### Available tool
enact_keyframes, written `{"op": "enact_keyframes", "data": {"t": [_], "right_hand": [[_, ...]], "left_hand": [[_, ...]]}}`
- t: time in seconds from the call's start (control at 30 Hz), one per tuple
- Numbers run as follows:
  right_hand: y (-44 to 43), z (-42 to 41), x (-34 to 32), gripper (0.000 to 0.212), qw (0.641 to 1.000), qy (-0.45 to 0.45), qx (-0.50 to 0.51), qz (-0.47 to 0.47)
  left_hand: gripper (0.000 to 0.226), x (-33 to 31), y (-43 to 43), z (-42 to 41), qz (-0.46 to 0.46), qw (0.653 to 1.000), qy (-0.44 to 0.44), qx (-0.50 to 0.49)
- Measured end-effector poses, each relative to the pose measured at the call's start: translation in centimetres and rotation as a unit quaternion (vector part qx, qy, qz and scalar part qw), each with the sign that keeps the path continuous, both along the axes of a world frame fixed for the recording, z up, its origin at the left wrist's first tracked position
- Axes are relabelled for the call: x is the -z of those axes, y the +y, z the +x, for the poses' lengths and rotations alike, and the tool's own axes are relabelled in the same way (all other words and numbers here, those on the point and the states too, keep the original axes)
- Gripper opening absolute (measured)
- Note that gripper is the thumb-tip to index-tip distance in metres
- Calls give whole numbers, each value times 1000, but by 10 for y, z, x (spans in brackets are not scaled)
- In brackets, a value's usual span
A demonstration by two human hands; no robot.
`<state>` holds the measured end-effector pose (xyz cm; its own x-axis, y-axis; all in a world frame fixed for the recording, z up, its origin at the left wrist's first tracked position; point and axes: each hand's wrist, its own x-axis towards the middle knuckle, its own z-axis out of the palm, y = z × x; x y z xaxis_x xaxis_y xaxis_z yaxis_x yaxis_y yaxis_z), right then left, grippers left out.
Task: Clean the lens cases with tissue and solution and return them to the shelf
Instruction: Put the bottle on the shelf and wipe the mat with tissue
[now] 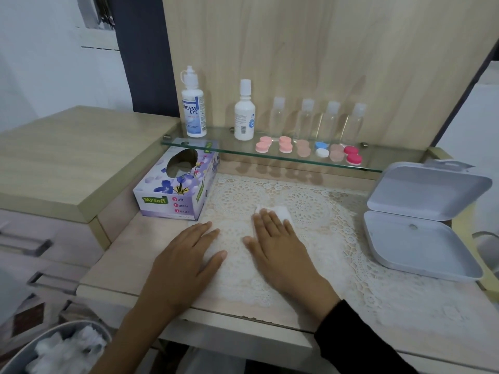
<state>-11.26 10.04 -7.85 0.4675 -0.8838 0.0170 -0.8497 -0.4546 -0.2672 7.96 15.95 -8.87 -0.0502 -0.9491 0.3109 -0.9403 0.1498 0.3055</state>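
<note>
Crumpled tissue lies in the bin [19, 356] off the near-left corner of the lace mat [337, 238]. Both hands rest flat on the mat with straight fingers: the left hand [186, 263] holds nothing, while the right hand [278, 244] presses a folded tissue [282, 211] at mat centre. Smoothing it evenly before wetting it from the solution bottle [193, 109] seems wise. The lens cases [307, 149] sit in a row on the glass shelf [378, 164] beyond the mat's far edge, well apart from both hands.
</note>
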Motion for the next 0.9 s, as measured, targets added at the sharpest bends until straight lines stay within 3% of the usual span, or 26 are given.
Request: {"op": "enact_keyframes", "data": {"t": [0.17,0.33,0.47,0.67,0.9], "right_hand": [[27,-24,-4,62,995,-1,-97,7],[10,-57,-4,69,999,32,-22,9],[-23,-49,-6,92,999,10,33,32],[-52,3,-3,73,998,-21,45,40],[-24,23,0,91,997,-20,-76,20]], "left_hand": [[68,0,0,1,-4,1000,-6,-3],[68,1,0,1,-1,1000,-6,1],[66,1,1,2,1,1000,-9,2],[68,1,1,1,2,1000,-11,-4],[62,0,0,3,3,1000,-15,-4]]}}
